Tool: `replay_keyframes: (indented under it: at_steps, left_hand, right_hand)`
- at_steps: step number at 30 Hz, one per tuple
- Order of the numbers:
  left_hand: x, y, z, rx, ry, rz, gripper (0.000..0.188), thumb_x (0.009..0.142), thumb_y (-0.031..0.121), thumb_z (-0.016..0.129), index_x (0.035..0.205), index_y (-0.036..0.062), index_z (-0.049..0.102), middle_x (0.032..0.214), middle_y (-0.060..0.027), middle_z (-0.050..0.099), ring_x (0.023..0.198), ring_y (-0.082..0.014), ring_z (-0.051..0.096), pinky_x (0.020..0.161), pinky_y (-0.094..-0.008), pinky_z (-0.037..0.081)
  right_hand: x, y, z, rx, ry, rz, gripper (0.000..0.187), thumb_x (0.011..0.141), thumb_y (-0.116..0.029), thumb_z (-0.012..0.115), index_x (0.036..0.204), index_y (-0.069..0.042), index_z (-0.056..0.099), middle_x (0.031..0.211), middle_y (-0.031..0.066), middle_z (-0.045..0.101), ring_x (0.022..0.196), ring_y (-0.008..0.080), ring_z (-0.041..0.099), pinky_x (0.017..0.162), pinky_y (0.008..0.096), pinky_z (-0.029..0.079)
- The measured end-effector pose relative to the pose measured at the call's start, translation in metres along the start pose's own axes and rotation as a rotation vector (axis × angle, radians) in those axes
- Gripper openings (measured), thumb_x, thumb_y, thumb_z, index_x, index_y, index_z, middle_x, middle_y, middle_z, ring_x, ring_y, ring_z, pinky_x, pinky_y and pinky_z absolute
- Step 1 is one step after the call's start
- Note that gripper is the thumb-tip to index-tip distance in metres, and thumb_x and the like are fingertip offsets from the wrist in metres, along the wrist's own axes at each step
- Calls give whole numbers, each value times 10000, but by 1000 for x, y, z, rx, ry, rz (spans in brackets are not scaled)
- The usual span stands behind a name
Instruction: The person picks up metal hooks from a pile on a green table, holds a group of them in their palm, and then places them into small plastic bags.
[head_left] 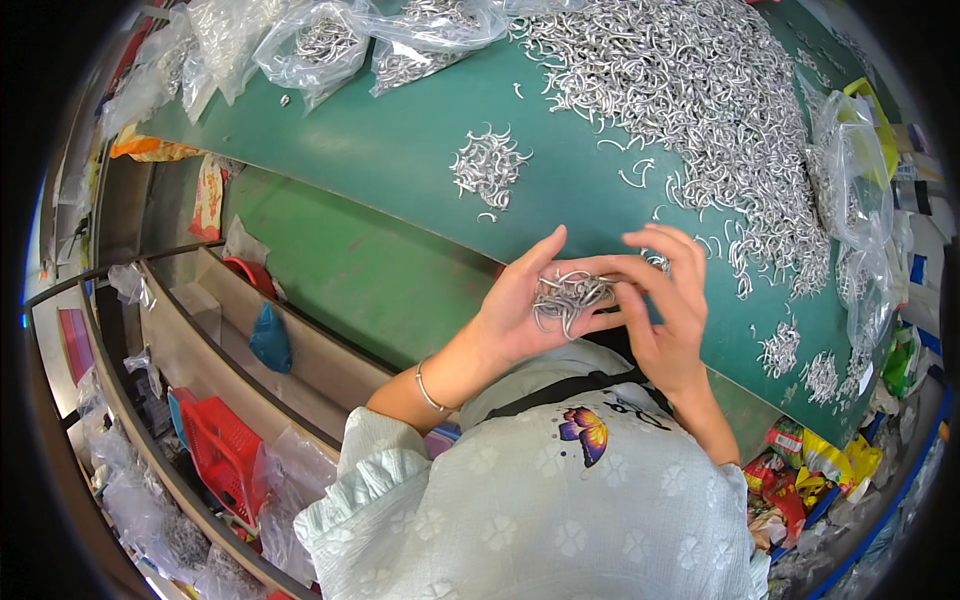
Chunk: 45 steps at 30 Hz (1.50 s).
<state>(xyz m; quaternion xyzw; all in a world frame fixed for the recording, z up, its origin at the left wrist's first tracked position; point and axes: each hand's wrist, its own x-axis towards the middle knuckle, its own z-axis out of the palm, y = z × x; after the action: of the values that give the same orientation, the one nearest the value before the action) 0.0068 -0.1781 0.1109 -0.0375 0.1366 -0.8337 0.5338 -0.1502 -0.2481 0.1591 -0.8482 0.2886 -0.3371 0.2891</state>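
Palm up above the table's near edge, my left hand [508,308] cradles a small handful of curved silver metal hooks [572,298]. Its thumb points up and away from them. My right hand [672,325] is beside it, fingers bent and apart, with the thumb tip close to the hooks. Whether that thumb touches them, I cannot tell. Beyond my hands, a small heap of the same hooks [490,168] lies on the green table [400,150]. A far larger pile of hooks [690,80] spreads over the far right, some loose ones lying near my right fingers.
Clear plastic bags [318,45] of metal pieces line the far edge. Two small hook heaps [780,348] sit at the right, near a hanging plastic bag [855,190]. Lower left are a wooden-edged trough [290,350] and a red plastic basket [222,455].
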Motion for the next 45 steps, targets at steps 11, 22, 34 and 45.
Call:
replay_keyframes:
  at_steps: [11, 22, 34, 45]
  left_hand:
    - [8, -1, 2, -117, -77, 2, 581, 1017, 358, 326, 1403, -74, 379, 1381, -223, 469, 1291, -320, 458, 1126, -470, 311]
    - [14, -3, 21, -4, 112, 91, 585, 986, 277, 356, 1415, -118, 323, 1420, -256, 424, 1361, -328, 390, 1189, -497, 216]
    - [19, 0, 22, 26, 46, 139, 630, 977, 280, 365, 1471, -89, 240, 1486, -252, 346, 1413, -374, 303, 1193, -509, 185]
    - [22, 3, 16, 100, 14, 186, 623, 954, 259, 375, 1481, -54, 266, 1480, -195, 377, 1364, -306, 371, 1140, -417, 300]
  right_hand:
    - [3, 7, 5, 71, -89, 38, 186, 782, -50, 693, 965, -42, 659, 1142, 111, 613, 1157, 332, 543, 960, 438, 366]
    - [7, 7, 4, 432, 25, 399, 148, 925, -65, 577, 1015, 6, 670, 1216, 119, 597, 1011, 166, 574, 747, 270, 479]
    - [4, 18, 3, 543, 198, 388, 198, 922, -47, 577, 1108, -7, 633, 1249, 146, 564, 1133, 219, 550, 963, 332, 422]
    - [0, 9, 16, -127, 31, -60, 246, 690, -144, 781, 914, -111, 685, 1267, 109, 566, 1247, 361, 465, 997, 478, 301]
